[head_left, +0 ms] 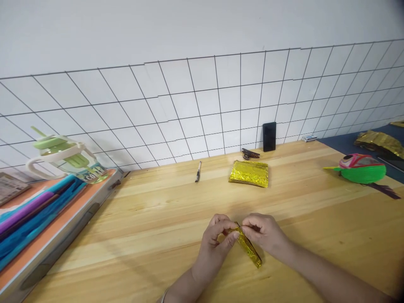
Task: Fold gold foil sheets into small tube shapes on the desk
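Note:
Between my hands is a narrow folded strip of shiny gold foil paper [249, 249], slanting down to the right over the wooden table [151, 235]. My left hand [216, 240] pinches its upper end between thumb and fingers. My right hand [262, 230] has thumb and forefinger closed at the same end, on the right edge. The fingertips hide part of that end. Beyond the hands lies a flat stack of gold foil paper [249, 173]. A pen [198, 171] lies to the left of that stack.
A dark hair clip [251, 154] lies behind the stack, and a black phone [269, 136] leans on the tiled wall. At right sits a green and pink bird-like craft [361, 169]. On the left, a box [104, 198] carries fuzzy blue and purple stems [41, 210] and a green-lidded bottle [69, 158].

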`<action>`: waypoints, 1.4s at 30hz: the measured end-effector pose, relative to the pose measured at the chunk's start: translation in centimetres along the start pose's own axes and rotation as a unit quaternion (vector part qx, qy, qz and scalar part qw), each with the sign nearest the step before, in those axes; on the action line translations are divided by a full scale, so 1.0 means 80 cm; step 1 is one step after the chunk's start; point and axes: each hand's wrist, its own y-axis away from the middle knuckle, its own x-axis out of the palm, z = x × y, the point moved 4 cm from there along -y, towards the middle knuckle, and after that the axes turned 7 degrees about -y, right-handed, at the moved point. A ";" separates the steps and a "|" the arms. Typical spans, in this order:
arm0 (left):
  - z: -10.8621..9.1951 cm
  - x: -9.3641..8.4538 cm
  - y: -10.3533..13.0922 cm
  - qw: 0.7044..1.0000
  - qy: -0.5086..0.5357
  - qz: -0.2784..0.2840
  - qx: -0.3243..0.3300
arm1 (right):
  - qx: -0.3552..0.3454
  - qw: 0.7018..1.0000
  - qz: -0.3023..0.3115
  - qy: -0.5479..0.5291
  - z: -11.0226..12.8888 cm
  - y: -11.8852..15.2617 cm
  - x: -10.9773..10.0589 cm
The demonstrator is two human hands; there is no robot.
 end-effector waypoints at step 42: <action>0.019 0.004 0.004 0.996 -0.058 -0.038 -0.061 | -0.105 0.985 -0.038 0.131 0.012 0.007 0.002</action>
